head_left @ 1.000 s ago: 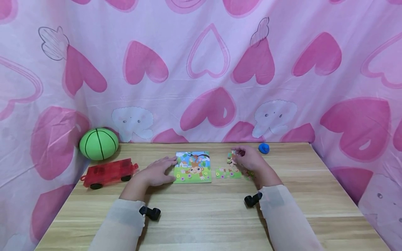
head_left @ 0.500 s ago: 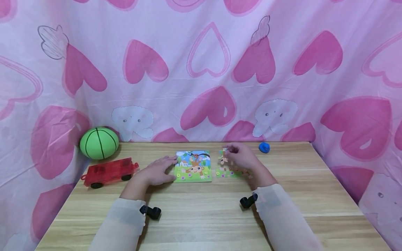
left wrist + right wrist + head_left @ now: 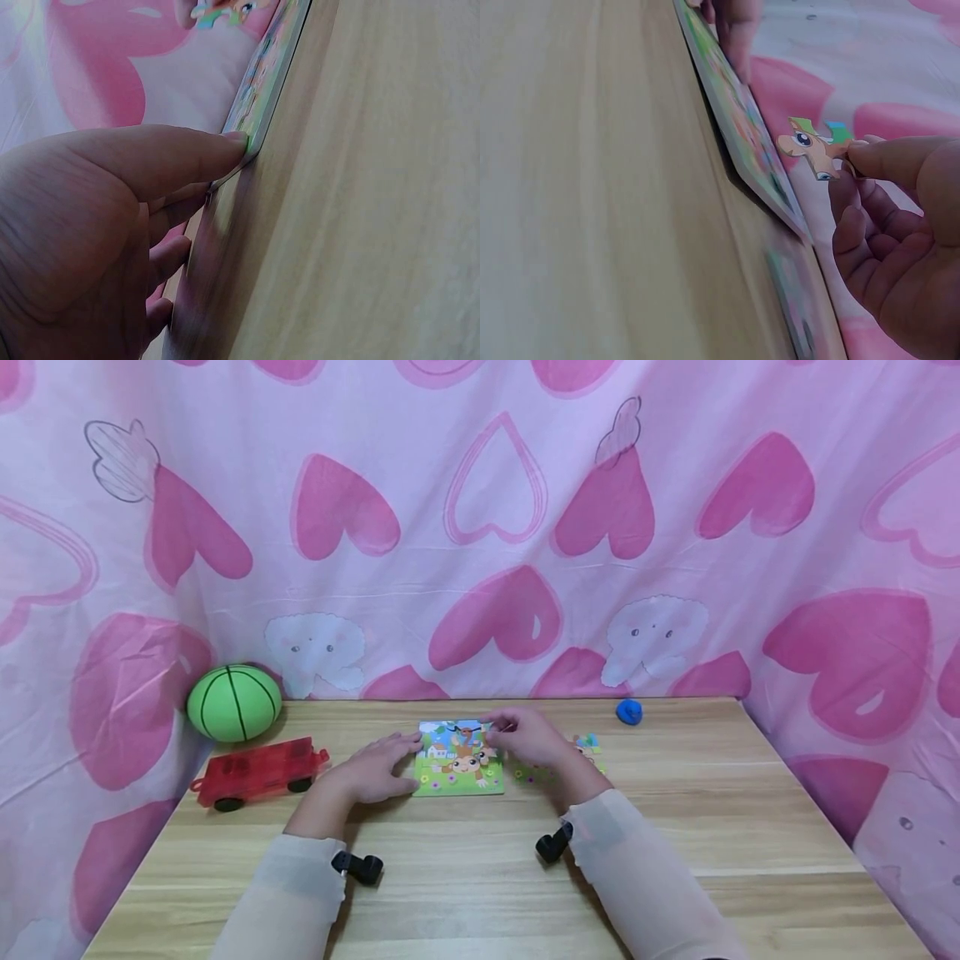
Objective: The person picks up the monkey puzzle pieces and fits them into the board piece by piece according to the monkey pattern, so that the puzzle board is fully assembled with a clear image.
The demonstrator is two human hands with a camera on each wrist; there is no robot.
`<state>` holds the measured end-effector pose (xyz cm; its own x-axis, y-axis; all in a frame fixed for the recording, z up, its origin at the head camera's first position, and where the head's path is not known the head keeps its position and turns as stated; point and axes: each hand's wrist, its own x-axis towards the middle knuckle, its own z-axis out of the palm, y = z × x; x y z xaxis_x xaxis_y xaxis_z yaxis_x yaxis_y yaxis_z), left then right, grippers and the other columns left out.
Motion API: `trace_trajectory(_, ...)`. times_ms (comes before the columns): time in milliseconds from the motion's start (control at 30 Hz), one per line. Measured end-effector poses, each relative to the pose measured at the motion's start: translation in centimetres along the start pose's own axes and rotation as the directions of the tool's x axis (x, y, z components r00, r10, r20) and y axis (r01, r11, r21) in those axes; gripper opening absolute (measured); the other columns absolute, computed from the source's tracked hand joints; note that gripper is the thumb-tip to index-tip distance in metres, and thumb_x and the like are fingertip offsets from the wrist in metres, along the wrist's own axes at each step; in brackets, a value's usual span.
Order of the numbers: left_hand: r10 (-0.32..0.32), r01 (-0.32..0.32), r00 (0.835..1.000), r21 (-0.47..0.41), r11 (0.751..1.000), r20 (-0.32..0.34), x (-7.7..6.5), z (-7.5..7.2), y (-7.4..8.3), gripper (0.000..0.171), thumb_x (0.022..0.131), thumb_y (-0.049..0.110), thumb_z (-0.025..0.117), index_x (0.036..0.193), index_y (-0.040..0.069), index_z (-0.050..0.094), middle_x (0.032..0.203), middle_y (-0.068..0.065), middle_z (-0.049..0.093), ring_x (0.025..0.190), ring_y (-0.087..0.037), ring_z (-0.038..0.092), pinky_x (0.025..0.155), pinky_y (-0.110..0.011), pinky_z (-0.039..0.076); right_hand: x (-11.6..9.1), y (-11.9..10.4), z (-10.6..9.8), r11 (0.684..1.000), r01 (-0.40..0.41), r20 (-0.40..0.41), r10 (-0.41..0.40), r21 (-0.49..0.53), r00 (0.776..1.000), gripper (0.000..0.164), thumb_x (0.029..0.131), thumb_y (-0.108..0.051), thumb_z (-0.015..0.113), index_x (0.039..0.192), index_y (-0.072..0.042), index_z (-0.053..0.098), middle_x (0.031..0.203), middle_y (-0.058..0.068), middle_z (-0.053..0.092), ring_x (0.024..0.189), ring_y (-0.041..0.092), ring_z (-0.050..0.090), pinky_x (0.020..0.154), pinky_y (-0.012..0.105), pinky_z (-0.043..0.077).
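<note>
A square jigsaw puzzle board [image 3: 448,781] with a monkey picture lies on the table in the head view. My left hand [image 3: 372,770] rests at its left side with fingers extended. In the left wrist view the thumb [image 3: 217,152] presses on the board's corner. My right hand [image 3: 534,747] is over the board's right side. It pinches a jigsaw piece [image 3: 814,150] between thumb and forefinger, and the piece shows part of the monkey's face with an eye. In the right wrist view the piece is held above the board's surface.
Loose jigsaw pieces [image 3: 588,747] lie right of the board, partly hidden by the right hand and forearm. A red toy wagon [image 3: 261,772] and a green ball [image 3: 235,702] stand at the left. A small blue object [image 3: 629,712] sits near the back edge before a pink heart-patterned curtain [image 3: 495,527].
My right hand has carried the jigsaw piece leftward from among the loose pieces to over the board's right side. The left hand has stayed at the board's left edge.
</note>
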<state>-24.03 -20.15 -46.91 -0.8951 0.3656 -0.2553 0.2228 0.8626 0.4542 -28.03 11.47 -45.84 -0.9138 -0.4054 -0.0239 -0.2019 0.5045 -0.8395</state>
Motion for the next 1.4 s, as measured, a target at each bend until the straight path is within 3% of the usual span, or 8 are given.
trace_trajectory(200, -0.003, 0.003, 1.0, -0.005, 1.0, 0.004, 0.0, -0.1, 0.0, 0.079, 0.096, 0.043, 0.076, 0.165, 0.024, 0.043, 0.179, 0.003, 0.03, 0.169, -0.036, 0.016, 0.133, -0.07, 0.019, 1.3, -0.5, 1.5, 0.999, -0.021, 0.018, 0.021, 0.026, 1.0, 0.035, 0.102, -0.024, 0.073, 0.137, -0.02, 0.074, 0.105, 0.002, 0.073, 0.094, 0.019, 0.067, 0.076, 0.029, 0.056)
trace_trajectory(367, 0.001, -0.001, 1.0, -0.011, 1.0, 0.007, 0.0, -0.2, 0.1, 0.079, 0.096, 0.042, 0.077, 0.165, 0.023, 0.044, 0.178, 0.003, 0.031, 0.169, -0.036, 0.015, 0.133, -0.07, 0.019, 2.4, -0.8, 2.5, 0.999, -0.04, 0.02, 0.04, -0.028, 0.999, 0.03, 0.102, -0.028, 0.075, 0.131, -0.024, 0.077, 0.101, 0.0, 0.072, 0.089, 0.019, 0.064, 0.071, 0.03, 0.054)
trace_trajectory(600, 0.007, -0.007, 1.0, -0.01, 1.0, 0.009, -0.1, -0.2, 0.1, 0.079, 0.096, 0.043, 0.076, 0.165, 0.023, 0.043, 0.179, 0.003, 0.03, 0.169, -0.036, 0.015, 0.133, -0.069, 0.019, 3.2, -1.2, 3.7, 0.992, -0.102, -0.02, 0.101, -0.072, 0.995, 0.023, 0.098, -0.026, 0.08, 0.12, -0.022, 0.08, 0.101, -0.002, 0.072, 0.095, 0.017, 0.065, 0.081, 0.03, 0.058)
trace_trajectory(933, 0.007, -0.007, 1.0, -0.01, 1.0, 0.013, -0.3, -0.4, 0.3, 0.078, 0.097, 0.042, 0.074, 0.166, 0.022, 0.043, 0.179, 0.003, 0.03, 0.169, -0.036, 0.015, 0.133, -0.069, 0.018, 3.7, -1.5, 4.3, 0.981, -0.135, -0.019, 0.134, -0.138, 0.991, 0.022, 0.097, -0.028, 0.081, 0.118, -0.02, 0.081, 0.1, -0.004, 0.073, 0.092, 0.015, 0.065, 0.084, 0.032, 0.056)
trace_trajectory(1400, 0.01, -0.01, 1.0, -0.015, 1.0, 0.013, -0.2, -0.4, 0.2, 0.078, 0.097, 0.043, 0.074, 0.165, 0.021, 0.044, 0.179, 0.002, 0.03, 0.169, -0.036, 0.015, 0.133, -0.07, 0.018, 4.1, -1.3, 4.4, 0.969, -0.186, 0.006, 0.19, -0.164, 0.982, 0.01, 0.097, -0.027, 0.081, 0.107, -0.026, 0.084, 0.115, -0.002, 0.076, 0.1, 0.017, 0.066, 0.095, 0.039, 0.056)
